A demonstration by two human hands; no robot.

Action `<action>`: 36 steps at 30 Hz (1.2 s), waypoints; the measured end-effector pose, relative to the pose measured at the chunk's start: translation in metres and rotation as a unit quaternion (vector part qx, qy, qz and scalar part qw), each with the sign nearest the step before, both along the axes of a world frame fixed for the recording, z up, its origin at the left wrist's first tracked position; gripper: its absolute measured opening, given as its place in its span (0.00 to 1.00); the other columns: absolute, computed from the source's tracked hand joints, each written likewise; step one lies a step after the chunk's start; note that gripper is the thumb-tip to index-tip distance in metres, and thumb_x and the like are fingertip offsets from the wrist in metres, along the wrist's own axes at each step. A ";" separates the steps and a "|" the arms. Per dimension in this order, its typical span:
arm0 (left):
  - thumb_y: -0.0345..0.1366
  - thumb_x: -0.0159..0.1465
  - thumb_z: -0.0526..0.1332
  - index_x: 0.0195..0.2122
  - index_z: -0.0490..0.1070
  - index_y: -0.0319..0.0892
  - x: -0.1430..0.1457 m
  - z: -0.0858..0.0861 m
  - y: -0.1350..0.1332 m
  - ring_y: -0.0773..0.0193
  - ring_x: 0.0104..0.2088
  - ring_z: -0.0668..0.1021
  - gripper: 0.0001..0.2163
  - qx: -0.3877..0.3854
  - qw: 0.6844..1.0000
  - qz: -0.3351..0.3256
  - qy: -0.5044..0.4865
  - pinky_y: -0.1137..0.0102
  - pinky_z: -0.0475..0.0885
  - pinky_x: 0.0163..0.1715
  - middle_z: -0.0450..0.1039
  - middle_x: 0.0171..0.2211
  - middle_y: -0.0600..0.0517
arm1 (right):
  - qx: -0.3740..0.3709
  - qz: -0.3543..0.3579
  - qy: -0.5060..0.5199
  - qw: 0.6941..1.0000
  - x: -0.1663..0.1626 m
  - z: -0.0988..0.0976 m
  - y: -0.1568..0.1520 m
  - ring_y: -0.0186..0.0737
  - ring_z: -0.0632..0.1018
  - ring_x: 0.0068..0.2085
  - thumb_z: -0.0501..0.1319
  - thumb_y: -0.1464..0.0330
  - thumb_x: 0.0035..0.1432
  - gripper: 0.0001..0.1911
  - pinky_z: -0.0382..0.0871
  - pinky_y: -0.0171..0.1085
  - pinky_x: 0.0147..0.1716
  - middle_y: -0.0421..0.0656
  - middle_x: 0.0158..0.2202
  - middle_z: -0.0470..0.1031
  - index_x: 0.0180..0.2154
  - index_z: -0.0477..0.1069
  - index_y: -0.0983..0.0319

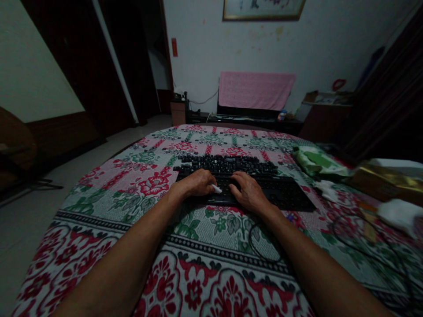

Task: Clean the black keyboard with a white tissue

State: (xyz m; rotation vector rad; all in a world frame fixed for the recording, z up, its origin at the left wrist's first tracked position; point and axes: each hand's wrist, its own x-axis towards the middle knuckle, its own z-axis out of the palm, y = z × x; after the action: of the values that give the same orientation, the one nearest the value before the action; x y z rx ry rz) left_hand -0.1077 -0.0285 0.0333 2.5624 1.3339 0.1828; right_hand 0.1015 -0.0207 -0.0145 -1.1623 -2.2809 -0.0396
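A black keyboard base (292,193) with its keys off lies on the flowered tablecloth (211,229). My left hand (200,181) is over its left half, fingers closed around a white tissue or wipe (217,189) whose end sticks out against the base. On the middle of the base rests my right hand (248,190), fingers bent but apart, with nothing visible in it. Loose black keycaps (228,164) are spread in rows just beyond the base. The undersides of both hands are hidden.
To the right lie a green and white wipes pack (315,162), a crumpled white tissue (328,190), a gold box (383,178) and another white wad (399,213). A black cable (373,255) loops over the cloth. Beyond the table, a pink cloth (256,90) covers a screen.
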 end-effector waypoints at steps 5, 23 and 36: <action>0.35 0.57 0.57 0.37 0.76 0.40 -0.004 0.001 0.001 0.67 0.29 0.74 0.11 -0.046 0.998 0.030 -0.015 0.76 0.63 0.28 0.77 0.30 0.52 | 0.001 -0.001 -0.005 1.000 0.000 -0.001 0.000 0.44 0.70 0.49 0.54 0.67 0.57 0.14 0.64 0.44 0.50 0.51 0.48 0.70 0.44 0.70 0.65; 0.32 0.55 0.58 0.36 0.76 0.40 -0.006 0.010 -0.003 0.68 0.28 0.73 0.10 -0.076 0.995 0.060 -0.013 0.76 0.62 0.27 0.76 0.28 0.53 | 0.004 -0.002 -0.008 1.000 0.000 -0.001 0.001 0.44 0.71 0.48 0.54 0.67 0.57 0.14 0.64 0.44 0.49 0.50 0.48 0.70 0.43 0.69 0.65; 0.32 0.53 0.57 0.33 0.76 0.39 -0.012 0.014 -0.003 0.69 0.24 0.71 0.10 -0.092 0.991 0.100 -0.009 0.76 0.59 0.23 0.73 0.24 0.53 | -0.006 -0.001 -0.005 1.000 0.000 0.002 0.000 0.45 0.71 0.49 0.54 0.67 0.57 0.14 0.64 0.44 0.50 0.51 0.48 0.70 0.43 0.70 0.64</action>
State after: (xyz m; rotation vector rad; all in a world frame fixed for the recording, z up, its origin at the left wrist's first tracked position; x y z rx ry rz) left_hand -0.1193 -0.0311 0.0477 2.2701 1.5250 0.1109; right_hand 0.1012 -0.0211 -0.0128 -1.1734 -2.2910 -0.0323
